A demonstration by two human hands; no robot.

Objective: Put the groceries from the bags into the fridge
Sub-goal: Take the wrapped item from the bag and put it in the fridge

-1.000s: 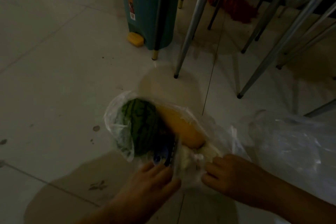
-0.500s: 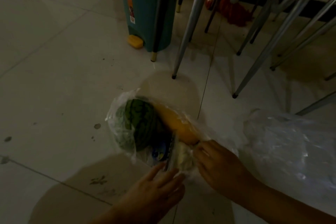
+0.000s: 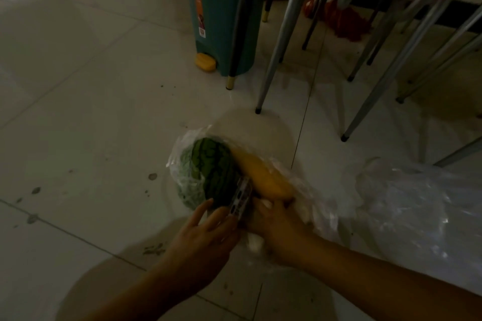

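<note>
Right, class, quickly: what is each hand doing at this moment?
Left hand: fingers hold the flat patterned packet beside the striped green watermelon.
Right hand: reaches into the clear plastic bag under the long yellow fruit; grip cannot be told.

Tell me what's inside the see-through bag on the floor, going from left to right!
Watermelon → flat printed packet, which the left hand is touching → long yellow fruit. The right hand reaches in just below the fruit.
</note>
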